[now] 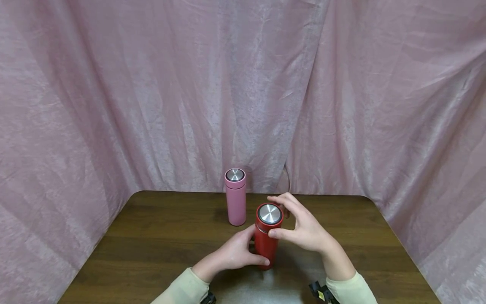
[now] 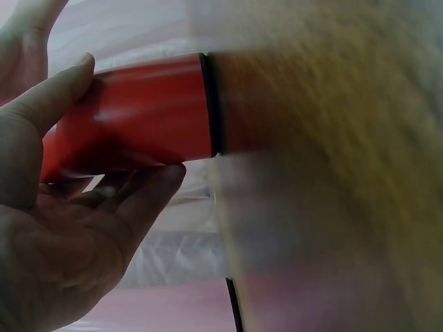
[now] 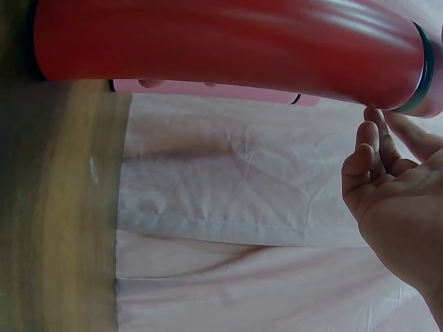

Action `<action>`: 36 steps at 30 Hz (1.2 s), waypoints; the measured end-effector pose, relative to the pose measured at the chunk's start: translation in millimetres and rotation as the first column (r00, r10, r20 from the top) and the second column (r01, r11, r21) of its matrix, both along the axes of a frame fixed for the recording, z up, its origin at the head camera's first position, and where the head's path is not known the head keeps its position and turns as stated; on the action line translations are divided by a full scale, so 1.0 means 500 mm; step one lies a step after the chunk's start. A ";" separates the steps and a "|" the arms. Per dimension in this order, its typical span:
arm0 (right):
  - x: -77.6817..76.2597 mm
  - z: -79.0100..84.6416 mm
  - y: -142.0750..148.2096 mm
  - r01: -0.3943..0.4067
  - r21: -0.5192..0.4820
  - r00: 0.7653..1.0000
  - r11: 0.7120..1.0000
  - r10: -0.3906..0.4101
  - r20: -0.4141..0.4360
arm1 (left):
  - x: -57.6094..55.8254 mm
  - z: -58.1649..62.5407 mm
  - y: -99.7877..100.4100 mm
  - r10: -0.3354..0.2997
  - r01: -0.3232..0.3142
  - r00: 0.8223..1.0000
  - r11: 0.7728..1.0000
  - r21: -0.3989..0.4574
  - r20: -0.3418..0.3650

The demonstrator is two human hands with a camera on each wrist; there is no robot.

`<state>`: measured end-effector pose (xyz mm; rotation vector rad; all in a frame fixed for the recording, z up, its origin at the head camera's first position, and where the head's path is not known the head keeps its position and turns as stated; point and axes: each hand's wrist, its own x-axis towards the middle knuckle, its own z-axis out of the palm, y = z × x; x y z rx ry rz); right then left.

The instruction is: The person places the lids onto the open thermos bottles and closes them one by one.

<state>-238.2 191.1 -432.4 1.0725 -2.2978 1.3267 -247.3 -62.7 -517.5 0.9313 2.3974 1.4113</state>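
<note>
A red thermos (image 1: 265, 247) with a silver disc on its lid (image 1: 269, 214) stands upright on the wooden table, near the middle. My left hand (image 1: 237, 251) grips its lower body from the left, thumb on the near side. In the left wrist view, the fingers of that hand (image 2: 76, 235) lie along the red wall (image 2: 149, 111), above the black base ring. From the right, my right hand (image 1: 303, 226) holds the top of the thermos around the lid, thumb in front. The right wrist view shows its fingertips (image 3: 372, 114) against the thermos near the neck seam.
A pink thermos (image 1: 236, 202), also with a silver-topped lid, stands behind and left of the red one. Pink curtains (image 1: 190, 105) hang behind and beside the brown table (image 1: 159, 236). A thin cord (image 1: 287, 175) shows at the table's back edge.
</note>
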 end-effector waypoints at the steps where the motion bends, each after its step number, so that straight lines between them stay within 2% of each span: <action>1: 0.001 0.000 0.000 0.004 -0.005 1.000 1.000 -0.004 -0.001 | 0.000 0.000 0.000 0.000 0.000 1.000 1.000 0.002 0.001; 20: 0.023 -0.005 0.005 0.065 -0.032 0.998 0.997 -0.065 0.019 | 0.011 -0.005 0.000 0.028 -0.028 1.000 0.999 0.031 0.015; 27: 0.022 -0.004 0.001 0.061 -0.042 0.998 0.997 -0.061 -0.011 | 0.011 -0.014 0.001 0.043 -0.043 0.999 0.999 0.031 0.005; 36: 0.021 -0.007 -0.008 0.067 -0.073 0.997 0.995 -0.069 -0.025 | 0.011 -0.013 0.002 0.036 -0.036 0.999 0.999 0.041 0.002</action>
